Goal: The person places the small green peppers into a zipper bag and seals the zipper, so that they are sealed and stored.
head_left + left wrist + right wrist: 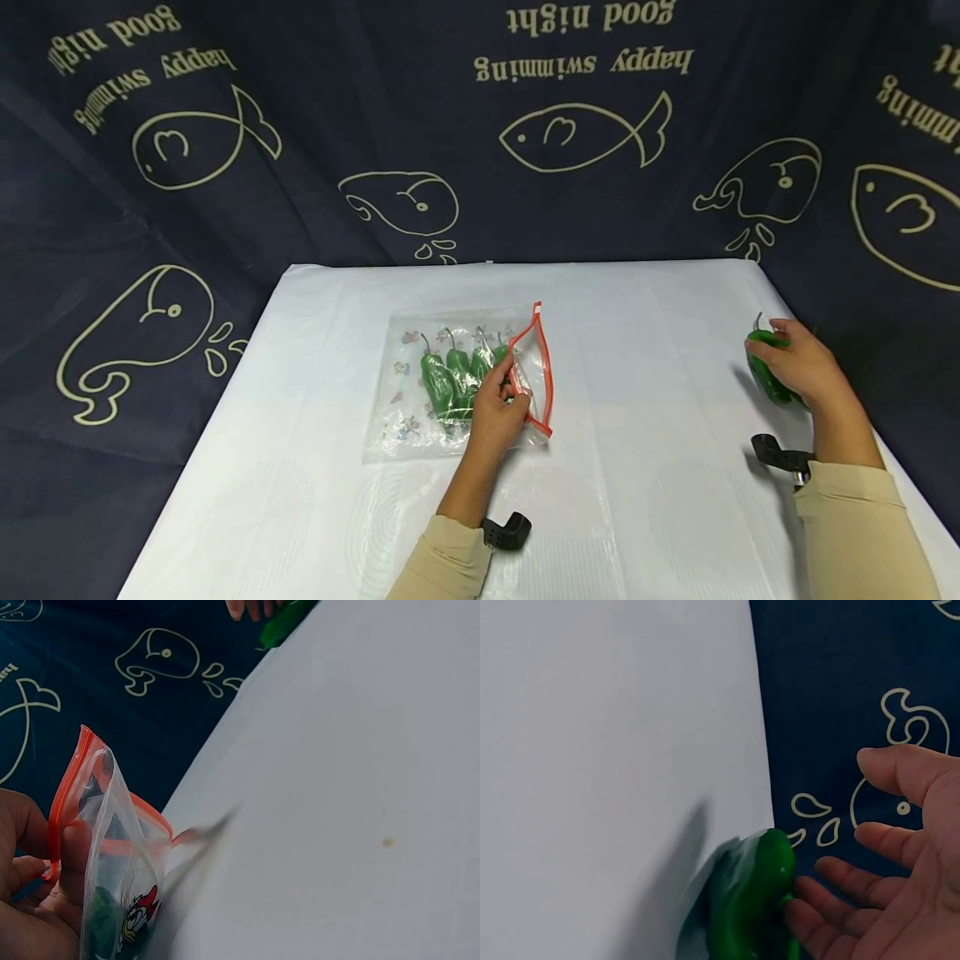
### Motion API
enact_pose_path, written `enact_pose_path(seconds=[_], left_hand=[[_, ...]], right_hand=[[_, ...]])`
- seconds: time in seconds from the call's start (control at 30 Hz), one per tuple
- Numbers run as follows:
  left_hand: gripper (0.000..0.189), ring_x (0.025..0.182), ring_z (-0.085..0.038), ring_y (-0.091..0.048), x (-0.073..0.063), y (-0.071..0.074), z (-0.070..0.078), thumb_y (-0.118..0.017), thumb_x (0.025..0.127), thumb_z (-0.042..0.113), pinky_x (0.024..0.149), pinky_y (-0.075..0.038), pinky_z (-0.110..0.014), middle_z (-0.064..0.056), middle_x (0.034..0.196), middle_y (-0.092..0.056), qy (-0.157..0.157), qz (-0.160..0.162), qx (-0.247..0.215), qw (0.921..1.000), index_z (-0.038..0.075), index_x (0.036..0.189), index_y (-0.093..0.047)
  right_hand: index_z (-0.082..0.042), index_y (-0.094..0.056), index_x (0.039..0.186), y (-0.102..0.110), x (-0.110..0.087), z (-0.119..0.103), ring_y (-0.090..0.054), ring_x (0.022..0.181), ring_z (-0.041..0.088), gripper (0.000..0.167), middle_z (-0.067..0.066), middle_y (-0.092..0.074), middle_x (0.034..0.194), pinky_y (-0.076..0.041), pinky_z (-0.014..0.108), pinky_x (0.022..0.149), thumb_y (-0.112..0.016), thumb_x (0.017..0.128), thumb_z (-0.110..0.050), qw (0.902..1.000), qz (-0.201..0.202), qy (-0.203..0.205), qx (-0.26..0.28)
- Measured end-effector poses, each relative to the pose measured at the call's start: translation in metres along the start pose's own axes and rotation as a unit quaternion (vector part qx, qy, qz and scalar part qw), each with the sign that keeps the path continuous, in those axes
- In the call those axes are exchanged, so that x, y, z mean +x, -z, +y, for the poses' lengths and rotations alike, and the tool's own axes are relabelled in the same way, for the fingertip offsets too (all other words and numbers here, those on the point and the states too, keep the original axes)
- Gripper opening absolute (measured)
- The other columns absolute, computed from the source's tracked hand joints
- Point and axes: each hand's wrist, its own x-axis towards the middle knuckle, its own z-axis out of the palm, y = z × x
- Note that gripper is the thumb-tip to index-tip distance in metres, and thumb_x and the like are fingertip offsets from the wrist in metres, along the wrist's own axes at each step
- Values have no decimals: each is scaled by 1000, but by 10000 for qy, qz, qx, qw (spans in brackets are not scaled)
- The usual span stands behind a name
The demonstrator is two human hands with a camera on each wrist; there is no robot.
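Note:
My left hand (498,417) pinches the mouth of a clear zip bag (405,333) by its red zipper edge. The bag lies flat, its opening spread toward the right. Several green peppers (438,379) with stems lie side by side inside, partly covered by that hand. In the left wrist view, the fingers grip the zipper edge, with green showing dimly through the plastic. Near the table's right edge, my right hand (806,362) is at another green pepper (750,896). The right wrist view has its fingers loosely extended beside the pepper, thumb apart; the pepper's lower part is cut off.
A white cloth covers the table (637,333). A dark blue curtain (442,83) with fish and whale drawings hangs behind and along the sides. Each wrist carries a black band mount (510,531). A small greenish speck (388,842) marks the white surface.

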Motion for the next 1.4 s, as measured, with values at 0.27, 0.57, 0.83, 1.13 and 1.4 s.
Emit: enact_pose_path(seconds=[0.27,0.57,0.83,1.13,1.4], left_hand=[[70,82,-11,-60,0,1,-7,-61,79,-10,55,-49,-19,-13,129,-56,-15,-77,-70,9999,1,146,-47],[69,78,-9,-59,1,1,-6,-61,79,-10,53,-48,-18,-13,125,-56,-30,-68,-57,10000,0,146,-47],[67,78,-14,-59,-1,0,2,-57,79,-14,52,-45,-16,-19,125,-56,5,-58,-74,10000,-4,145,-46],[65,80,-20,-59,-12,4,37,-57,78,-15,55,-45,-15,-26,123,-55,-47,-118,-32,9999,-9,141,-47],[65,81,-19,-60,-12,4,36,-57,78,-15,55,-46,-15,-27,125,-55,-53,-128,-21,9999,-8,142,-47]], right_hand=[[14,-19,149,-3,0,9,-33,121,59,77,46,-30,139,-40,65,87,-47,102,-38,9994,120,-122,-310],[20,-22,143,-7,7,15,-36,117,59,73,48,-32,133,-34,68,93,-53,100,-30,9974,118,228,-671],[17,-31,140,-10,10,21,-35,119,61,64,48,-32,135,-32,71,94,-56,98,-25,9932,280,536,-998],[16,-38,134,-15,8,21,-35,118,61,57,48,-35,132,-33,70,92,-59,96,-21,9905,461,705,-1087],[18,-31,140,-18,11,18,-31,120,64,73,49,-30,133,-30,73,95,-64,94,-28,9893,423,434,-1328]])
